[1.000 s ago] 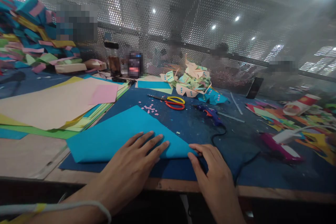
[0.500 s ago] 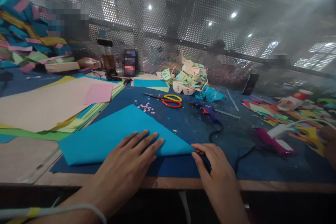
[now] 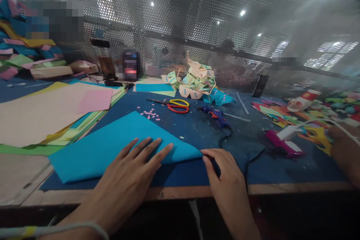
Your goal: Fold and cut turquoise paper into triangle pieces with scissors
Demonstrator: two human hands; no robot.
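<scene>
A folded sheet of blue paper (image 3: pixel 98 138) lies on the dark blue table covering in front of me. My left hand (image 3: pixel 137 165) rests flat on it, fingers spread, near its lower edge. At the sheet's pointed right corner, my right hand (image 3: pixel 225 168) pinches the tip between thumb and fingers. Just beyond the paper are scissors (image 3: pixel 178 105) with one yellow and one red handle, tiny pink paper bits (image 3: pixel 150 113) and a blue glue gun (image 3: pixel 215 115) with a black cord.
Stacked coloured paper sheets (image 3: pixel 56 108) lie to the left. Folded paper pieces (image 3: pixel 197 80) are heaped at the back. A magenta power strip (image 3: pixel 284 146) with a white plug sits at right, near another person's arm (image 3: pixel 344 150). A bottle (image 3: pixel 105 60) stands at the back left.
The camera view has shifted slightly, so the table things sit further left. Both hands keep their places on the blue paper. The other person's arm reaches further into view.
</scene>
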